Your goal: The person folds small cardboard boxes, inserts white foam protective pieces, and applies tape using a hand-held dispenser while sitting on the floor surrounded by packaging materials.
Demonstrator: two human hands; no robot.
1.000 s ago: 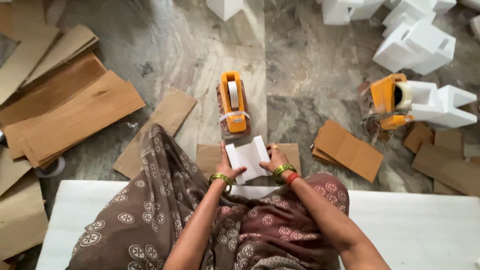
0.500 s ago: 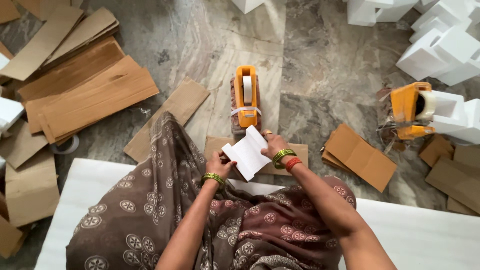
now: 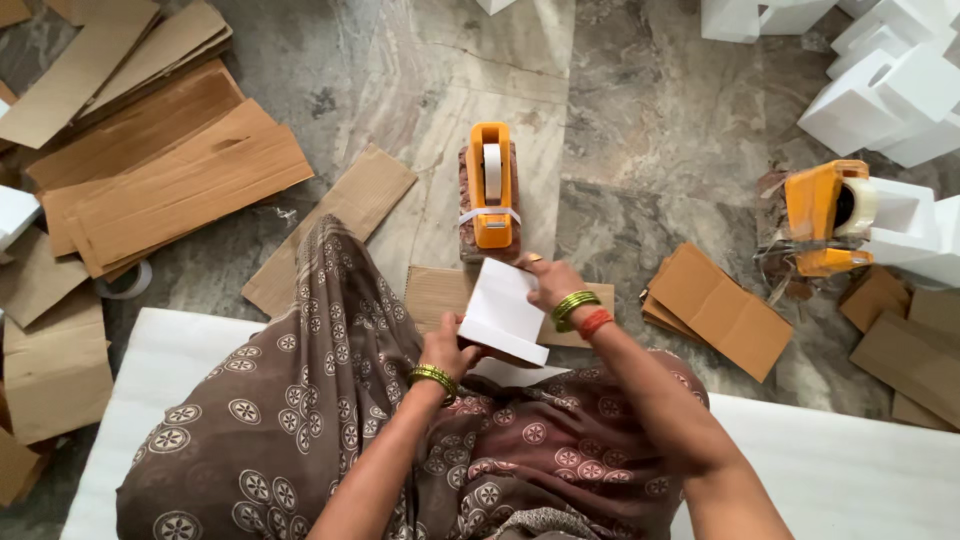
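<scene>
1. Head view, looking straight down: a person sits on a white mat laid over a grey stone floor, with patterned brown cloth draped across the lap.
2. Left hand grips the near-left edge of a white folded box; fingers are curled under it and the thumb is pressed on top, pinching the box.
3. Right hand holds the far-right edge of the same box, fingers closed on it. Green bangles and a red one sit at that wrist; green bangles also on the left wrist.
4. The box is tilted, held above the lap just past the mat's far edge, over a brown cardboard piece lying flat on the floor.
5. An orange tape dispenser stands on the floor just beyond the box, its near end close to the right hand; whether they touch I cannot tell.
6. A second orange tape dispenser sits well off to the right, beside a heap of white boxes by the frame's top-right corner.
7. Folded brown cardboard sheets lie to the right, near the mat's far edge.
8. A loose stack of cardboard sheets covers the floor at far left; a tape roll lies at its near side.
</scene>
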